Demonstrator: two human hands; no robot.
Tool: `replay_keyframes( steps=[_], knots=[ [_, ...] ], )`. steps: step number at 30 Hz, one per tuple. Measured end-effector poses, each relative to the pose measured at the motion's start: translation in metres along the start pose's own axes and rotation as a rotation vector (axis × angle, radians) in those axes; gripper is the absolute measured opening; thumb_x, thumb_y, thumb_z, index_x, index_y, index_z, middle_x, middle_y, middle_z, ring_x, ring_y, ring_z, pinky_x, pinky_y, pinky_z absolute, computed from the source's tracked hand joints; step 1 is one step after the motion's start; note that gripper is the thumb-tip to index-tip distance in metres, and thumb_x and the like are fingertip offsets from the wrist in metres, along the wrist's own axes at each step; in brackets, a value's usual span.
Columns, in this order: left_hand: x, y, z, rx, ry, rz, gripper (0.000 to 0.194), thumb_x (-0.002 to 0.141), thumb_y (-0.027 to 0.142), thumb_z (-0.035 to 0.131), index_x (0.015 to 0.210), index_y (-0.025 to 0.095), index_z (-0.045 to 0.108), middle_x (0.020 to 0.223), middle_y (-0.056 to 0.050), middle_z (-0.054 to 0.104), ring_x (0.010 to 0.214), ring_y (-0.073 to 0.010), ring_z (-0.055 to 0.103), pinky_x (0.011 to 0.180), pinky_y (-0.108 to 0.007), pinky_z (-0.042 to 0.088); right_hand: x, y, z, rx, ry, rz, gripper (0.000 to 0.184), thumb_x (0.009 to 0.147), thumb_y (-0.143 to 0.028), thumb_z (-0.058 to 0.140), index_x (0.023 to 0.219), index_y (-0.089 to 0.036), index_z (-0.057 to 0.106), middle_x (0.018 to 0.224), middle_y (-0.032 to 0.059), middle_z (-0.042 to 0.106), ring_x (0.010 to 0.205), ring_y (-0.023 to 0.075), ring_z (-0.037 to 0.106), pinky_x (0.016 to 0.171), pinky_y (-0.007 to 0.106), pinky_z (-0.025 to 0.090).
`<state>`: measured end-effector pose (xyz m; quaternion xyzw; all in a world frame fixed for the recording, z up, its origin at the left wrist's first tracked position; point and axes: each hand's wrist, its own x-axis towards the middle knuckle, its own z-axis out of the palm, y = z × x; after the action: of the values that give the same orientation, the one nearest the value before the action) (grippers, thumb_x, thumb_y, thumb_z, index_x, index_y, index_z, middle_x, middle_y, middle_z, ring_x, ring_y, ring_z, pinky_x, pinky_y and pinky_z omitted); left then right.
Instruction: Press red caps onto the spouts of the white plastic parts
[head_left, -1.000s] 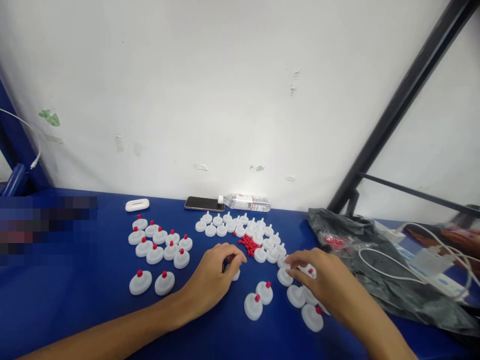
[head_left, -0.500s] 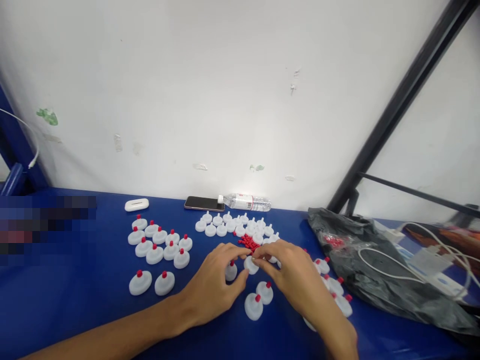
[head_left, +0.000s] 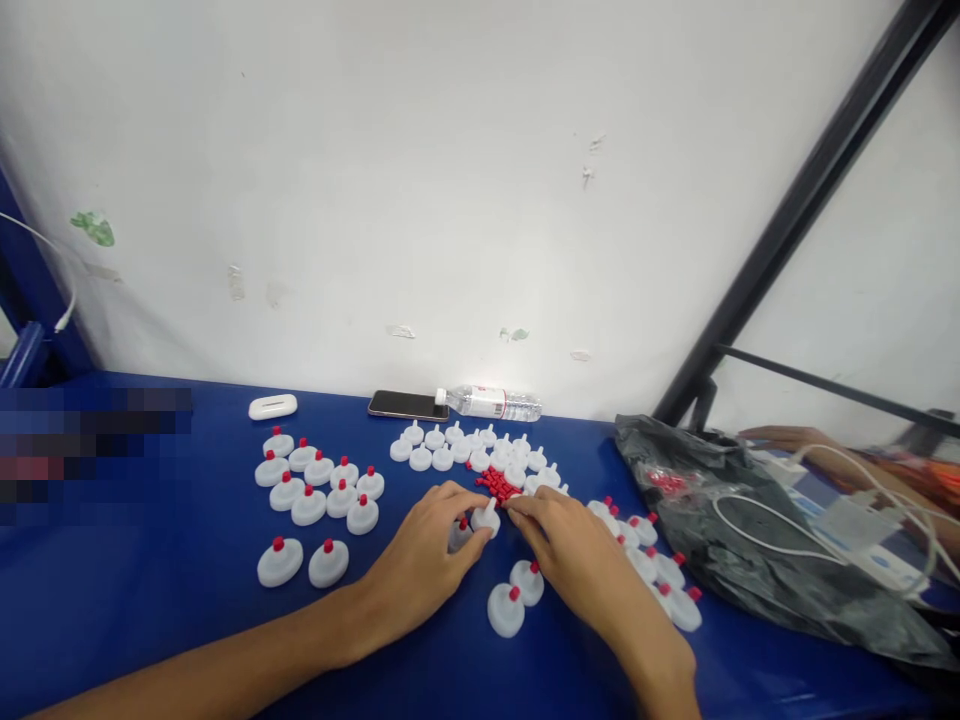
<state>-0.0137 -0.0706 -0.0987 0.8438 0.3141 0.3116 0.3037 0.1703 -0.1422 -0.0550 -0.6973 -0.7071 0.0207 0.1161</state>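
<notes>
Thumb and forefinger of the left hand point(head_left: 429, 548) are pinching a white nozzle lid point(head_left: 485, 523) beside the tiny red caps point(head_left: 496, 485); the right hand point(head_left: 574, 548) is hovering at their edge, grip unclear. A slack pinch could be tilting the lid. A red-capped lid point(head_left: 456, 541) is crowding the left palm; a water bottle point(head_left: 486, 403) is lying behind.

Blue tabletop point(head_left: 202, 480), white caps point(head_left: 308, 508), red tips point(head_left: 498, 485), phone point(head_left: 405, 405), bottle point(head_left: 489, 402), dark bag point(head_left: 750, 565)

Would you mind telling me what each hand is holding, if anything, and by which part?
The left hand holds a white spouted piece by its rim. The right hand is beside the red pieces; whether it holds one cannot be told.
</notes>
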Motion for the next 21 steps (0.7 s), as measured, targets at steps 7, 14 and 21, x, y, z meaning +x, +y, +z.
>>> replay_keyframes(
  steps=[7, 14, 21],
  knots=[
    [0.0002, 0.0041, -0.0018, -0.017, -0.003, -0.002, 0.023, 0.097, 0.027, 0.056, 0.116, 0.022, 0.068, 0.114, -0.006, 0.069, 0.107, -0.0244, 0.064, 0.097, -0.040, 0.049, -0.0007, -0.0008, -0.0030, -0.008, -0.011, 0.003, 0.029, 0.106, -0.025, 0.046, 0.112, -0.028, 0.074, 0.095, 0.0055, 0.069, 0.092, 0.0227, 0.070, 0.075, 0.030, 0.043],
    [0.0016, 0.0075, -0.0034, -0.053, 0.015, -0.025, 0.020, 0.099, 0.028, 0.054, 0.114, 0.023, 0.066, 0.108, -0.001, 0.073, 0.096, -0.0215, 0.068, 0.090, -0.036, 0.049, -0.0015, -0.0028, -0.0029, -0.053, -0.052, 0.027, 0.033, 0.105, -0.023, 0.047, 0.130, -0.026, 0.069, 0.103, 0.0090, 0.070, 0.093, 0.0249, 0.071, 0.073, 0.031, 0.044],
    [0.0016, 0.0018, 0.0000, -0.022, 0.025, -0.014, 0.022, 0.098, 0.026, 0.054, 0.117, 0.022, 0.065, 0.114, -0.003, 0.071, 0.108, -0.0231, 0.065, 0.098, -0.039, 0.046, -0.0006, -0.0018, -0.0027, 0.018, -0.050, 0.030, 0.023, 0.101, -0.022, 0.055, 0.115, -0.027, 0.074, 0.103, 0.0067, 0.072, 0.098, 0.0244, 0.070, 0.079, 0.031, 0.043]
  ],
)
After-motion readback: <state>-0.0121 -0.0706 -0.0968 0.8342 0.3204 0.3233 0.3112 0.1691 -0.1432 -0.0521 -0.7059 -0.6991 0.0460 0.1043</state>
